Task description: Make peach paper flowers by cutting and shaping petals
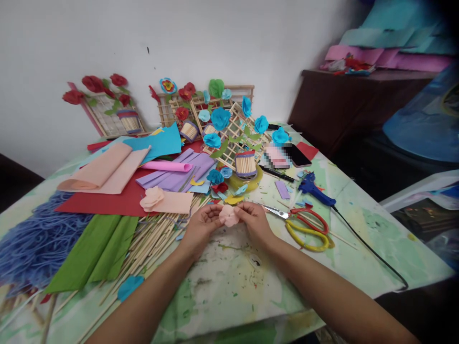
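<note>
A small pale pink paper flower [228,216] is pinched between my two hands over the middle of the table. My left hand [205,220] has its fingers closed on the flower's left edge. On the opposite edge, my right hand [255,219] grips it between thumb and fingers. Just left of my hands, more pink petal shapes [152,198] lie on a strip of pink paper [177,202]. Scissors [304,223] with red and yellow handles rest to the right, beside a blue glue gun [317,189].
Wooden-stick trellises with paper flowers [233,138] stand along the wall. Thin sticks [158,239], green paper [89,253], blue yarn [43,239] and coloured sheets [103,167] cover the left side. The glue gun's black cord [373,251] runs off the right edge. A phone [297,155] lies farther back.
</note>
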A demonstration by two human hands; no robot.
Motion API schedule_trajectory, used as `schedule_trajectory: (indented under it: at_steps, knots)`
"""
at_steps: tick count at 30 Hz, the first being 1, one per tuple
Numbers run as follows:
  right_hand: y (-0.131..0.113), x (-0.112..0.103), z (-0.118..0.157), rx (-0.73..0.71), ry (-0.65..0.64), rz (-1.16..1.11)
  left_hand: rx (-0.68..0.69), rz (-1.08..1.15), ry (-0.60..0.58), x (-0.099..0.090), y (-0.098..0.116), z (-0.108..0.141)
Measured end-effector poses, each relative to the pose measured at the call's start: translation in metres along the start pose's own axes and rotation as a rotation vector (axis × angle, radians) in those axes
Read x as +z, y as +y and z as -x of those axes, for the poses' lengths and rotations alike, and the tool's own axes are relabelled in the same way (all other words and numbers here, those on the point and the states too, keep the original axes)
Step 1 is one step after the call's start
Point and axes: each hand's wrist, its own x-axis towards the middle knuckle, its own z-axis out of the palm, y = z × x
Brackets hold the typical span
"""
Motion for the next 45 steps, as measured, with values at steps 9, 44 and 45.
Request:
schedule_trajectory:
  at_steps: [9, 44, 45]
  knots:
    - [0.000, 0.000, 0.000, 0.008, -0.012, 0.037, 0.002, -0.004, -0.024, -0.003, -0.003, -0.001]
    - [-0.027, -0.100, 0.034, -0.203, 0.202, 1.311, -0.053, 0.119, 0.136, -0.004, 0.002, -0.002]
    - [-0.024, -0.111, 0.039, -0.181, 0.215, 1.399, -0.056, 0.154, 0.144, -0.004, 0.002, -0.002]
